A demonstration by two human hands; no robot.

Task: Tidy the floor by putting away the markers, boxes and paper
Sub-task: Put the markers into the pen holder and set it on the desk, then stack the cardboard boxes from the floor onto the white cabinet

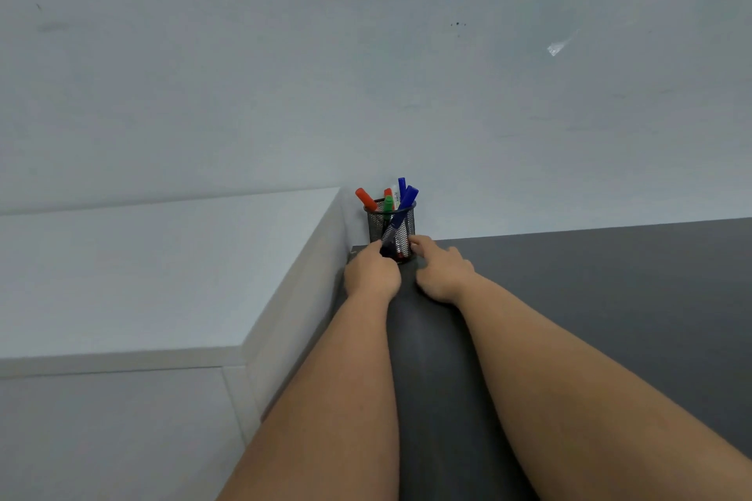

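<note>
While both hands flank the upright mesh pen holder (391, 230) of markers (401, 207) on the table (610, 289), left hand (372, 273) and right hand (441, 270) fingers curl loosely against its base.

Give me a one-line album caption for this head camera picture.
Both hands, left hand and right hand, flank a black mesh pen cup of coloured markers on a dark grey surface.

A black mesh pen cup (391, 230) stands upright just beyond the fingertips, between the left hand (372, 272) and the right hand (441, 272), both touching its base. Markers (401, 207) lean inside it with caps up: one red, one green, two blue, one white-bodied.
</note>
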